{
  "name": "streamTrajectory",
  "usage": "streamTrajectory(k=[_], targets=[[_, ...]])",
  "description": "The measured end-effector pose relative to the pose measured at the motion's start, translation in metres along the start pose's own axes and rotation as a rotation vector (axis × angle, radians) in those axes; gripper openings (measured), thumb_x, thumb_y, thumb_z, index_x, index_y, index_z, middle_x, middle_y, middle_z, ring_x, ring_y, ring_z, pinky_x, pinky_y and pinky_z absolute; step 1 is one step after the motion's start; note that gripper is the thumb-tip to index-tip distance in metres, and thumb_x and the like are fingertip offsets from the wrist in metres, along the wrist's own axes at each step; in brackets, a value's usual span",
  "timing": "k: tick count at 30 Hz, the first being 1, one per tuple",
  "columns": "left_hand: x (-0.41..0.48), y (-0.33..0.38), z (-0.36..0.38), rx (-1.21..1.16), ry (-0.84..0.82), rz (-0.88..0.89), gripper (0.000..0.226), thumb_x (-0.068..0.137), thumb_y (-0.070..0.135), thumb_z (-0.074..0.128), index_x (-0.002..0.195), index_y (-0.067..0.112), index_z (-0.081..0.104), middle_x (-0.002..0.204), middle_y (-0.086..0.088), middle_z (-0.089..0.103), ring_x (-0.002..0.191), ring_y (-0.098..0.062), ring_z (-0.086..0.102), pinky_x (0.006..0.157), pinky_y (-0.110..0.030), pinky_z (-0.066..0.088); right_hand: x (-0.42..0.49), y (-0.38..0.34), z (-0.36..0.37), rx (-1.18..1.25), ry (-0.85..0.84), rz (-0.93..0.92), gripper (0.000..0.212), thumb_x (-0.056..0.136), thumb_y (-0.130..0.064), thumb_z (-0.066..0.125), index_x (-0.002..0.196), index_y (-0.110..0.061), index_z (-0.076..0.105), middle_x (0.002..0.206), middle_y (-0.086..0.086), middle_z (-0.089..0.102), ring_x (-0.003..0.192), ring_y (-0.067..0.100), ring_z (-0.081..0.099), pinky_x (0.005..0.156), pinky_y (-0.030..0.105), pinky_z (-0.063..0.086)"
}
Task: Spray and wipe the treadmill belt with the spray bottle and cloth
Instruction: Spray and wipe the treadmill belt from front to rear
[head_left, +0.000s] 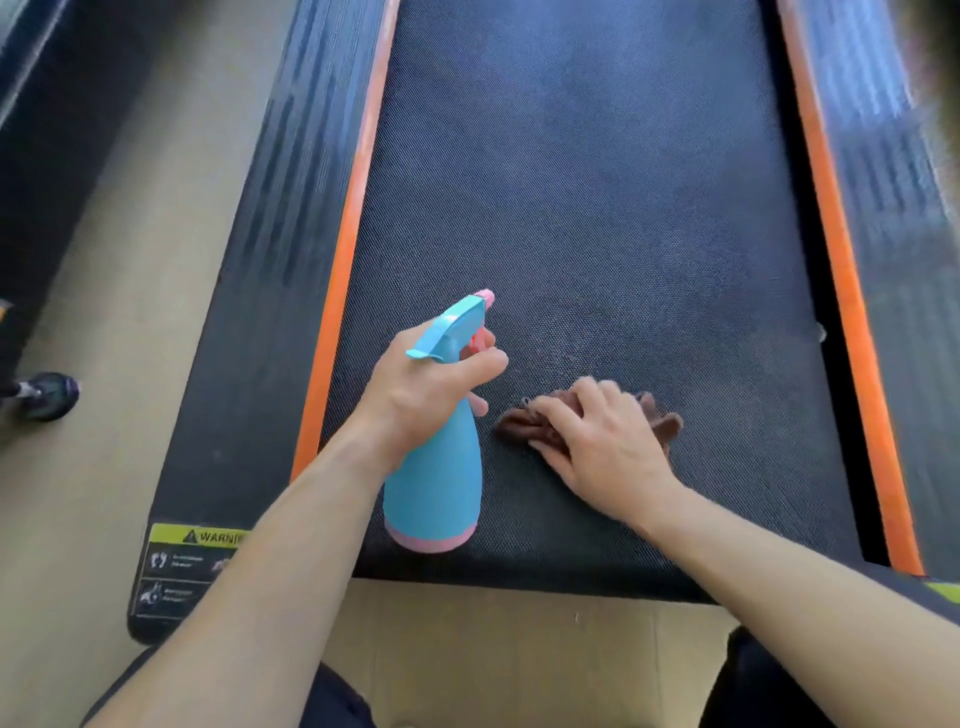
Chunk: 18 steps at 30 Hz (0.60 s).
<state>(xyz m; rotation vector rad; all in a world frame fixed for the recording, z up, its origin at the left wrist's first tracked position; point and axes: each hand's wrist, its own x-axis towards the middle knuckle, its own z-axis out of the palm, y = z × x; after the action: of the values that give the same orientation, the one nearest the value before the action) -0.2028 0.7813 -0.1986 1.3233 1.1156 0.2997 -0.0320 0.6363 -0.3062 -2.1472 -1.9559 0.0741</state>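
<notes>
Gripping spray bottle left hand; right hand flat on cloth

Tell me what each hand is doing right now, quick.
Left hand: grips the bottle, fingers at the trigger.
Right hand: open, pressing the cloth onto the belt.
</notes>
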Motion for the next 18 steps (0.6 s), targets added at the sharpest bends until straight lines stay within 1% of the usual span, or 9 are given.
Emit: streamTrajectory(k=[2,3,5,7,8,9,11,15,18], targets=[[-0.001,-0.001,0.002,0.019,-0.008,-0.003,0.025,0.093,0.022,0.079,0.116,0.029,0.074,0.089,0.009,0.067,0.054,-0.01,0.07,0.052,-0.01,0.044,0.013,0.014,-0.002,-0.021,-0.014,-0.07,0.041,0.093,-0.054,0.051,0.118,-0.023,0.064,0.099,0.011,0.054,0.086,0.034,0.051,0.072,0.046,0.049],[-0.002,-0.001,0.003,0.033,-0.01,-0.008,0.02,0.093,0.02,0.079,0.111,0.028,0.074,0.088,0.01,0.067,0.055,-0.008,0.069,0.05,-0.009,0.044,0.027,0.02,-0.001,-0.034,0.002,-0.029,0.042,0.093,-0.055,0.05,0.118,-0.024,0.064,0.1,0.011,0.054,0.088,0.034,0.052,0.072,0.047,0.05],[-0.005,-0.002,0.003,0.023,-0.018,-0.002,0.014,0.094,0.014,0.077,0.104,0.025,0.074,0.088,0.009,0.066,0.062,-0.01,0.067,0.049,-0.009,0.045,0.062,0.033,-0.002,-0.043,0.052,0.206,0.043,0.092,-0.056,0.049,0.119,-0.025,0.063,0.103,0.013,0.054,0.093,0.036,0.053,0.075,0.047,0.052],[-0.008,-0.002,0.003,-0.015,-0.031,0.02,0.025,0.095,0.01,0.076,0.113,0.026,0.074,0.094,0.006,0.065,0.072,-0.017,0.064,0.051,-0.01,0.048,0.082,0.038,-0.004,-0.016,0.053,0.468,0.041,0.093,-0.054,0.053,0.121,-0.025,0.061,0.108,0.015,0.054,0.098,0.038,0.053,0.079,0.047,0.049],[-0.008,-0.002,0.003,-0.027,-0.035,0.032,0.03,0.094,0.009,0.076,0.118,0.027,0.074,0.096,0.004,0.065,0.075,-0.018,0.063,0.053,-0.011,0.05,0.08,0.033,-0.004,-0.018,0.053,0.509,0.04,0.093,-0.053,0.055,0.12,-0.023,0.061,0.108,0.015,0.053,0.097,0.038,0.053,0.078,0.047,0.049],[-0.008,-0.001,0.004,-0.034,-0.041,0.042,0.034,0.094,0.009,0.076,0.121,0.03,0.073,0.097,0.004,0.066,0.076,-0.019,0.064,0.054,-0.012,0.051,0.07,0.024,-0.003,-0.029,0.062,0.503,0.039,0.092,-0.052,0.057,0.118,-0.023,0.061,0.106,0.015,0.053,0.094,0.038,0.053,0.076,0.047,0.049],[-0.008,-0.002,0.008,-0.022,-0.055,0.048,0.034,0.094,0.011,0.076,0.116,0.037,0.071,0.097,0.004,0.066,0.074,-0.021,0.065,0.053,-0.011,0.049,0.028,0.003,-0.005,-0.017,0.055,0.431,0.038,0.091,-0.053,0.054,0.114,-0.023,0.062,0.102,0.013,0.053,0.088,0.036,0.053,0.071,0.046,0.051],[-0.014,0.003,0.026,-0.018,-0.116,0.089,0.034,0.094,0.01,0.076,0.107,0.041,0.07,0.096,0.004,0.064,0.075,-0.021,0.063,0.053,-0.012,0.05,-0.038,-0.018,-0.022,0.06,-0.109,0.323,0.046,0.09,-0.058,0.043,0.119,-0.027,0.062,0.102,0.01,0.054,0.09,0.034,0.054,0.072,0.046,0.053],[-0.02,0.006,0.046,0.027,-0.164,0.09,0.031,0.093,0.01,0.077,0.111,0.035,0.071,0.092,0.006,0.064,0.073,-0.02,0.062,0.052,-0.012,0.049,-0.04,-0.006,-0.038,0.033,-0.146,0.355,0.042,0.09,-0.056,0.053,0.121,-0.028,0.061,0.104,0.008,0.053,0.093,0.033,0.054,0.074,0.047,0.053]])
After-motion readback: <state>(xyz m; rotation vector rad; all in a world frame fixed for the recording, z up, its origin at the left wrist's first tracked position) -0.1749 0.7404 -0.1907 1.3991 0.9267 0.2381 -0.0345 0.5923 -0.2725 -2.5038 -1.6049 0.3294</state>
